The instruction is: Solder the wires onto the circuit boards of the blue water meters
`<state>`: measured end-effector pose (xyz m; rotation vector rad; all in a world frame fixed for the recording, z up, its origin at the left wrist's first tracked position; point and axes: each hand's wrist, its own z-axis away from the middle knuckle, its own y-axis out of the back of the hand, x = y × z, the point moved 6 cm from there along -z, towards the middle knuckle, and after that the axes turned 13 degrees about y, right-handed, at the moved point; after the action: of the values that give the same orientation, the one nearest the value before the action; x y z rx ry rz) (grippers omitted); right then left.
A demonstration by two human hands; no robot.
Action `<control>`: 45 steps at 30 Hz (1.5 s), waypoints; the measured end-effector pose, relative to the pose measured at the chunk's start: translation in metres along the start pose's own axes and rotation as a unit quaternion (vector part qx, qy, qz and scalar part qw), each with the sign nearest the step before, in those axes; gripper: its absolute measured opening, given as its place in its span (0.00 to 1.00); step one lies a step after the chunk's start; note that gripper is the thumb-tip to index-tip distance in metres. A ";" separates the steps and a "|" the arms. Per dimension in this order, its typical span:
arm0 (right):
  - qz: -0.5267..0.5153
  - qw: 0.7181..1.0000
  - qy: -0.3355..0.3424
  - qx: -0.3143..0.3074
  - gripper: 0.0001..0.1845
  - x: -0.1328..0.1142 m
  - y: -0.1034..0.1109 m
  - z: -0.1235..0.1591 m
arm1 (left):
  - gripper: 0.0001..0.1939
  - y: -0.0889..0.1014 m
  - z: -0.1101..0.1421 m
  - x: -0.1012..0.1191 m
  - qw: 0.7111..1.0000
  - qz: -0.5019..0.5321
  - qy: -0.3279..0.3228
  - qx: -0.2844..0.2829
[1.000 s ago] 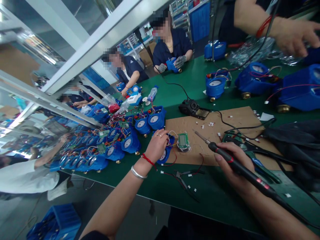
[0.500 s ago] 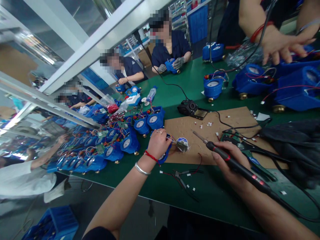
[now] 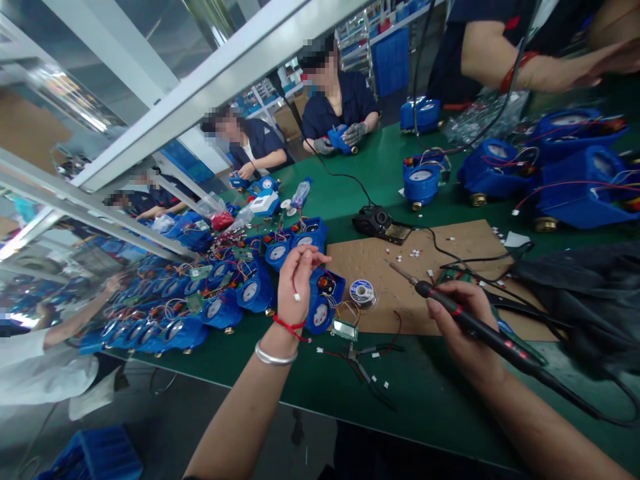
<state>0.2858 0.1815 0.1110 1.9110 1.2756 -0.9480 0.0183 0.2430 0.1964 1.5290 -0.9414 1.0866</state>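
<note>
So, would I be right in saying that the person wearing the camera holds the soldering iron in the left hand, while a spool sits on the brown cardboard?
Not quite: the head view shows the soldering iron in the right hand, not the left. The spool does sit on the brown cardboard.

Soldering iron (image 3: 480,330): black, red bands
Water meter (image 3: 320,315): blue housing, white dial
Wire lead (image 3: 297,297): dark red, white plug
Circuit board (image 3: 345,329): green, pale grey display
Solder spool (image 3: 362,291): blue-and-white label
Cardboard sheet (image 3: 345,257): plain brown
Tabletop (image 3: 425,387): solid green
Wrist cord (image 3: 290,326): bright red
Bangle (image 3: 275,359): silver
Co-worker's gloves (image 3: 354,133): grey
</note>
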 end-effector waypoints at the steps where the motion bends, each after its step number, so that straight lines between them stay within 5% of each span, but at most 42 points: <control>1: -0.002 1.000 -0.016 0.007 0.15 0.004 0.000 -0.002 | 0.10 0.000 0.008 0.007 1.000 -0.015 -0.007 -0.009; 4: 0.011 0.999 -0.045 0.001 0.14 0.014 -0.004 -0.023 | 0.08 -0.003 0.033 0.027 0.985 -0.157 -0.066 -0.034; 9: -0.072 0.993 -0.098 -0.005 0.14 0.045 -0.029 -0.098 | 0.07 -0.014 0.074 0.048 0.871 -0.409 -0.255 -0.094; 12: -0.092 0.977 -0.190 0.013 0.12 0.076 -0.054 -0.135 | 0.09 -0.010 0.086 0.045 0.846 -0.457 -0.239 -0.132; 17: -0.124 0.954 -0.272 -0.026 0.10 0.102 -0.108 -0.157 | 0.10 -0.007 0.092 0.041 0.884 -0.377 -0.135 -0.243; 23: -0.186 0.934 -0.297 -0.072 0.13 0.085 -0.133 -0.137 | 0.08 -0.014 0.094 0.034 0.895 -0.298 -0.076 -0.323; 28: -0.245 0.918 -0.268 -0.160 0.11 0.023 -0.106 -0.070 | 0.14 -0.020 0.087 0.016 0.908 -0.343 -0.061 -0.231; 29: -0.257 0.913 -0.249 -0.195 0.13 0.005 -0.099 -0.055 | 0.15 -0.025 0.085 0.014 0.908 -0.356 -0.058 -0.210; 31: -0.202 0.932 -0.108 -0.282 0.16 -0.035 -0.084 -0.035 | 0.16 -0.038 0.082 0.009 0.897 -0.397 -0.055 -0.186; 34: -0.077 0.936 0.049 -0.341 0.19 -0.070 -0.067 -0.017 | 0.14 -0.061 0.080 0.004 0.867 -0.455 -0.061 -0.194; 36: -0.033 0.932 0.095 -0.349 0.13 -0.079 -0.063 -0.011 | 0.12 -0.070 0.082 0.001 0.870 -0.440 -0.065 -0.212; 39: -0.026 0.948 0.084 -0.306 0.07 -0.076 -0.059 -0.010 | 0.14 -0.070 0.089 0.002 0.917 -0.327 -0.061 -0.222; 42: -0.030 0.962 0.034 -0.271 0.08 -0.068 -0.055 -0.010 | 0.13 -0.061 0.095 -0.004 0.957 -0.195 0.010 -0.213; 45: -0.023 0.956 0.021 -0.292 0.11 -0.056 -0.047 -0.010 | 0.09 -0.054 0.097 -0.015 0.965 -0.145 0.091 -0.199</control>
<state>0.2289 0.1785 0.1573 1.4460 1.4336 -0.4727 0.0816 0.1598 0.1573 1.1677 -0.7283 0.7589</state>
